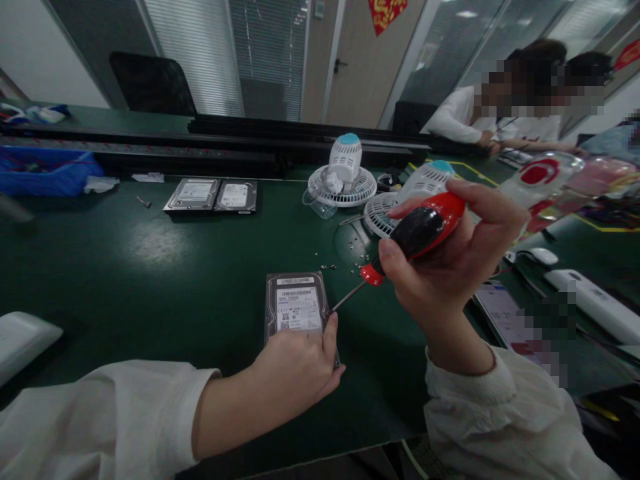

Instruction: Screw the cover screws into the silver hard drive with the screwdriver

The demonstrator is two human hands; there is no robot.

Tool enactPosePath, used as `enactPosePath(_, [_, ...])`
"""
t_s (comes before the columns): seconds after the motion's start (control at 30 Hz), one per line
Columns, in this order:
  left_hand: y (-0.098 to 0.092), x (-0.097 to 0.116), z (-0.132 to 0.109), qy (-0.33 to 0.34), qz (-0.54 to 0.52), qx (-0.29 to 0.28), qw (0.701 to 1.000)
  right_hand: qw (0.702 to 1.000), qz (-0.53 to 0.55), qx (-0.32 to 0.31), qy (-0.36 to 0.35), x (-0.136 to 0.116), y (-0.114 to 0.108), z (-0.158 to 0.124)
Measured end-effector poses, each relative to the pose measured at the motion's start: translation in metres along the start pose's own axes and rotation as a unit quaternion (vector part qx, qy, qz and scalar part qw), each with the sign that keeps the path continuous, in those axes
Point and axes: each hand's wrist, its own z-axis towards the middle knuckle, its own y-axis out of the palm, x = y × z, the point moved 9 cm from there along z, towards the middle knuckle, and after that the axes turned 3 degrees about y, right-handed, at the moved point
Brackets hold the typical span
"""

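Observation:
A hard drive (295, 300) with a white label lies flat on the green table. My left hand (303, 363) is closed over its lower part, its index finger near the right edge by the screwdriver tip. Between the fingers of my right hand (445, 260) is a red and black screwdriver (417, 230), tilted, its shaft reaching down to the drive's right edge. Several small screws (360, 257) are scattered beyond the drive. What sits under the tip is too small to tell.
Two more hard drives (213, 195) lie at the back left, near a blue bin (47, 170). White fans (345, 170) stand behind the screws. A phone (505, 313) and a power strip (593, 303) are at the right. People sit across the table.

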Motion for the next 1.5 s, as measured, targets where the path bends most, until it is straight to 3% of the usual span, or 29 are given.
enactPosePath(1.17, [0.0008,-0.0006,0.0011,0.0,-0.003,0.002,1.0,0.999,0.0,-0.003,0.045,-0.004,0.0014,0.0025])
enactPosePath(1.37, [-0.0023,-0.0001,-0.0013,0.002,0.002,0.023,1.0,0.998,0.031,-0.041,0.047,0.0004,0.0036,-0.0025])
enactPosePath(1.5, [0.0001,-0.0005,-0.0012,-0.005,-0.003,0.0,1.0,0.993,0.064,-0.066,0.074,0.0045,0.0056,-0.0026])
